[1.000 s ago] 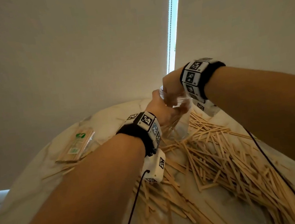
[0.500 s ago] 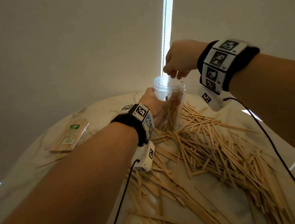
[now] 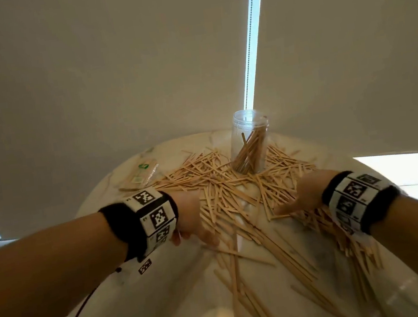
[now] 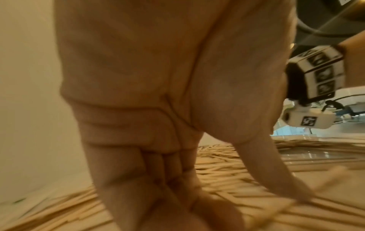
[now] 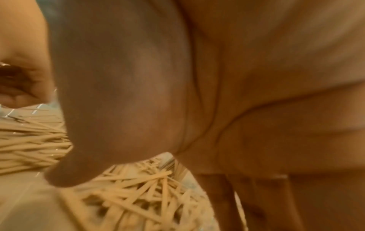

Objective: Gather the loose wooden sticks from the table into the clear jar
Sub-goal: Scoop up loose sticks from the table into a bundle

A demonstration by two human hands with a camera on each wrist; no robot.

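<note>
- On the round marble table (image 3: 144,284), we press our left hand (image 3: 189,213) and right hand (image 3: 304,194), fingers extended, onto loose pale wooden sticks (image 3: 233,197).
- Beyond them, the clear plastic jar (image 3: 250,142) stands upright, partly filled.

Both forearms reach forward, each wrist wrapped in a black band with white marker tiles. The left hand (image 3: 188,213) is palm-down, its fingers (image 4: 126,179) straight and close together, pointing down, with the thumb spread out to the side. The right hand (image 3: 304,194) sits level with the left and well apart from it, also turned downward, fingers (image 5: 223,200) extended and thumb splayed away from them. Neither hand curls around anything. The two hands face each other across the gap between them.
</note>
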